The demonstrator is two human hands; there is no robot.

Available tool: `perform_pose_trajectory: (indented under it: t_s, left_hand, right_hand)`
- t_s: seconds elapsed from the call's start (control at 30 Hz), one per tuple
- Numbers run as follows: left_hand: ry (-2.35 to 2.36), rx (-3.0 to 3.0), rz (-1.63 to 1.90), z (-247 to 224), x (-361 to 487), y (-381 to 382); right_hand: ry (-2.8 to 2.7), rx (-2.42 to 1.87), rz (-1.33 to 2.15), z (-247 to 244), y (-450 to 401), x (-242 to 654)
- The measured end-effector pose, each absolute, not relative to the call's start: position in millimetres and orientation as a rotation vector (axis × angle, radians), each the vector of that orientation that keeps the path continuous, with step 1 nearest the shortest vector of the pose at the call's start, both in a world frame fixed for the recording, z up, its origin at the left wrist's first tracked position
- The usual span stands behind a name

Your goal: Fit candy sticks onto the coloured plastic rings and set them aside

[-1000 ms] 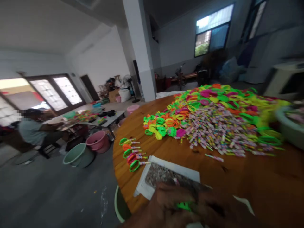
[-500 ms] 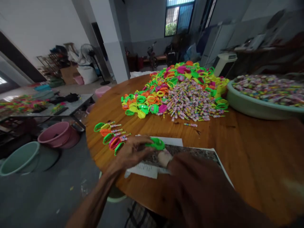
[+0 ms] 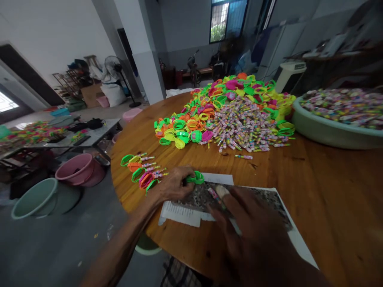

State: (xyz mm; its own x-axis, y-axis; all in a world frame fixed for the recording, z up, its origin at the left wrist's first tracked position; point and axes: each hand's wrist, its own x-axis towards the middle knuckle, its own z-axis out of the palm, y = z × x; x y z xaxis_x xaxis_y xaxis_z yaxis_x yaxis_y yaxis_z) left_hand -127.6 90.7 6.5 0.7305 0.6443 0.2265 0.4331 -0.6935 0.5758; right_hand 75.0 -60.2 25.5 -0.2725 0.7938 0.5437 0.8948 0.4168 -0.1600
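Note:
My left hand [image 3: 178, 184] is closed on a bright green plastic band [image 3: 196, 177], a loop like a toy watch strap, above the left end of a dark speckled slab [image 3: 200, 197]. To its right, my right hand [image 3: 254, 223] is closed round a slim candy tube [image 3: 213, 193] in a pink printed wrapper. The tube slants between thumb and forefinger, apart from the band. A white covering [image 3: 222, 191] wraps one fingertip. Pairs of coloured bands [image 3: 137, 174] and candy tubes [image 3: 157, 174] lie in a slanting row left of my left hand.
A large heap of coloured bands [image 3: 191, 125] and a pile of candy tubes [image 3: 239, 127] rise on the round wooden table [image 3: 323, 191]. A pale green basin [image 3: 326, 129] full of wrapped pieces stands right. Papers [image 3: 184, 215] lie under the slab. Buckets [image 3: 80, 171] stand on the floor.
My right hand has drawn back slightly from the green band, and the candy tube now shows in its fingers. My left hand still holds the band. The view has shifted slightly.

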Motion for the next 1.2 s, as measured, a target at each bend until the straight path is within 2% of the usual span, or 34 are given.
perform_pose_trajectory:
  t_s: [0.2,0.43,0.7,1.2]
  left_hand:
    - [0.77,2.337,0.62,4.7,-118.7,90.9]
    - [0.896,2.289,0.649,-2.1,-122.7,86.4]
    - [0.659,2.295,0.747,-8.5,-123.8,87.3]
    - [0.698,2.285,0.699,-4.1,-123.1,83.9]
  right_hand:
    - [-2.268,-1.579,-0.17,-13.4,-21.5,80.6]
    - [-2.227,-1.505,0.036,-11.0,-8.4,92.3]
    - [-2.12,-1.344,0.219,-14.7,2.6,93.8]
    - [-2.208,-1.371,0.033,-13.0,4.8,83.3]
